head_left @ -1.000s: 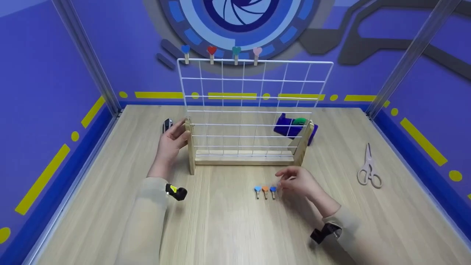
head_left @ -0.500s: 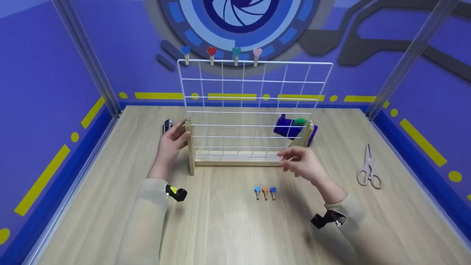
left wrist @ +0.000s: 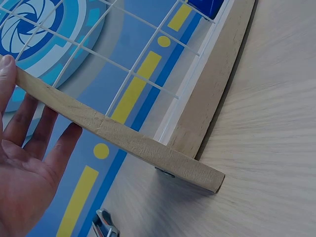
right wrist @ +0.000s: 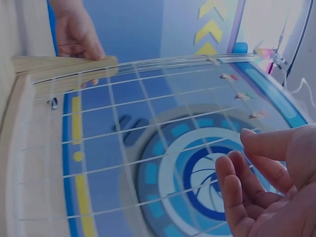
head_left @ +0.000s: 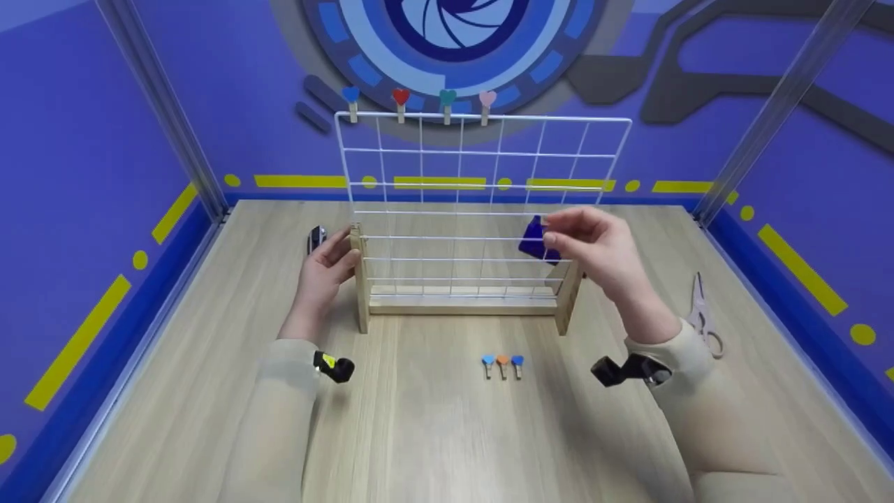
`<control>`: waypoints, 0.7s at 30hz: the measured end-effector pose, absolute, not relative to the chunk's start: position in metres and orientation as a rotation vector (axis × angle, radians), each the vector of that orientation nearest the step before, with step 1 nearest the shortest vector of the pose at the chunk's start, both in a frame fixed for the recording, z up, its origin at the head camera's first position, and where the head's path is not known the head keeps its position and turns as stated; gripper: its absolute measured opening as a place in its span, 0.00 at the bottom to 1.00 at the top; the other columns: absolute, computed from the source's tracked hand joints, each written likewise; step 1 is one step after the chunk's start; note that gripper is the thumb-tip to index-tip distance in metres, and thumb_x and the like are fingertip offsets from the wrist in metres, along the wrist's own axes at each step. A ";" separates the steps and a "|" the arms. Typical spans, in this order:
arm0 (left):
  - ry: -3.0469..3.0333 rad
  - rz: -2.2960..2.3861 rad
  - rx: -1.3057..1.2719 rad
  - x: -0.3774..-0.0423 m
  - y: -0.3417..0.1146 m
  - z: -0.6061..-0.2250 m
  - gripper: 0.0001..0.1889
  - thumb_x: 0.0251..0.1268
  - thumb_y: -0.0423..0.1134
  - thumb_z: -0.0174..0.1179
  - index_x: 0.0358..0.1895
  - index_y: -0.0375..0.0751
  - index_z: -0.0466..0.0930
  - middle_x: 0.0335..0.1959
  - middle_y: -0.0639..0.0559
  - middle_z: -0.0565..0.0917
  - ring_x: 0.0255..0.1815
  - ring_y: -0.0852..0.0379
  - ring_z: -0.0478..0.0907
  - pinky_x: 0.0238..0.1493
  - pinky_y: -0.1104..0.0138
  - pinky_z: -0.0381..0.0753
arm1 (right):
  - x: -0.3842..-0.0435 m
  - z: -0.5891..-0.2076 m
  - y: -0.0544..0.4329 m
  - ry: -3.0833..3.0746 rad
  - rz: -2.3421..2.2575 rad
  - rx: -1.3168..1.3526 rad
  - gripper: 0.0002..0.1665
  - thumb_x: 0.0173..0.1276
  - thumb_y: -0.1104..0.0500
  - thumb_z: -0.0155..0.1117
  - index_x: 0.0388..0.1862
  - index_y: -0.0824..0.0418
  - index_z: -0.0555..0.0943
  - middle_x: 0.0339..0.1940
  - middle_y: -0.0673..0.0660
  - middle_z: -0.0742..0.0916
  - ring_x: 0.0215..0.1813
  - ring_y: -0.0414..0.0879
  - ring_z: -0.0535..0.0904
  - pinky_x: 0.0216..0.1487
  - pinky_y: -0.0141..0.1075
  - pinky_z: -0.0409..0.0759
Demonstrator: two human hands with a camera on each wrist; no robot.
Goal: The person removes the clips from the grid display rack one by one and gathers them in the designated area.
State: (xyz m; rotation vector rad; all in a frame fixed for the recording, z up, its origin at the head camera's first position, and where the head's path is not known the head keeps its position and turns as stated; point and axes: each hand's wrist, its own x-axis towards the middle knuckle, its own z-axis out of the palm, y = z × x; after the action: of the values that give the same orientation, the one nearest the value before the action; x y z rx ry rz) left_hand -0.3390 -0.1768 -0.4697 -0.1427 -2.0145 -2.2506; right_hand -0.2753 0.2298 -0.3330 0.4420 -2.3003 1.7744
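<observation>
Wire rack [head_left: 459, 185] on a wooden frame, steadied by one hand, with heart clips [head_left: 401, 98] along its top.
Head view: the rack stands near centre, its clips toward twelve o'clock; the left hand [head_left: 321, 272] at nine grips a wooden post [head_left: 360, 286], while the right hand [head_left: 604, 251] hovers at three. Near half past five lie three loose clips [head_left: 503, 360], apparently feather-light, best squeezed at the heart end. Left wrist: from eight o'clock, thumb and fingers span the flat, grained post, likely a surer hold than thin, stiff-looking wire. Right wrist: bent fingers at four o'clock; whether they pinch anything, I cannot tell.
</observation>
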 end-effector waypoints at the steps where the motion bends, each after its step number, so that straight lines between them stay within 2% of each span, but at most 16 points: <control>1: -2.017 -2.249 -0.144 -0.339 -0.177 -0.470 0.30 0.75 0.30 0.59 0.78 0.41 0.66 0.73 0.34 0.74 0.54 0.69 0.82 0.54 0.72 0.85 | -0.276 -0.327 0.228 -2.279 1.770 0.457 0.16 0.66 0.69 0.72 0.52 0.73 0.84 0.37 0.42 0.90 0.35 0.35 0.84 0.37 0.26 0.84; 9: -2.043 -2.241 -0.136 -0.338 -0.179 -0.469 0.30 0.75 0.33 0.60 0.78 0.45 0.66 0.74 0.38 0.74 0.57 0.69 0.81 0.56 0.72 0.84 | -0.284 -0.281 0.215 -2.131 1.768 0.533 0.11 0.66 0.66 0.73 0.48 0.61 0.88 0.39 0.50 0.91 0.38 0.40 0.86 0.38 0.28 0.85; 16: -2.031 -2.245 -0.143 -0.339 -0.178 -0.469 0.30 0.76 0.31 0.58 0.78 0.43 0.66 0.74 0.36 0.73 0.54 0.70 0.82 0.54 0.72 0.85 | -0.296 -0.245 0.197 -2.043 1.807 0.599 0.15 0.67 0.62 0.74 0.52 0.64 0.86 0.43 0.51 0.91 0.43 0.44 0.87 0.40 0.29 0.86; 21: -2.043 -2.233 -0.148 -0.339 -0.178 -0.469 0.30 0.75 0.32 0.59 0.78 0.42 0.65 0.74 0.36 0.74 0.56 0.69 0.82 0.55 0.72 0.84 | -0.307 -0.226 0.184 -2.012 1.856 0.582 0.16 0.67 0.62 0.74 0.52 0.61 0.86 0.46 0.53 0.91 0.45 0.44 0.87 0.42 0.30 0.86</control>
State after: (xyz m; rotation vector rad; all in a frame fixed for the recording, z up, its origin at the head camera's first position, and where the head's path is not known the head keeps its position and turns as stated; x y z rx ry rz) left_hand -0.3393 -0.1781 -0.4693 -0.1482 -2.0434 -2.2330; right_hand -0.3074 0.1843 -0.2257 0.5817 -2.0122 1.8563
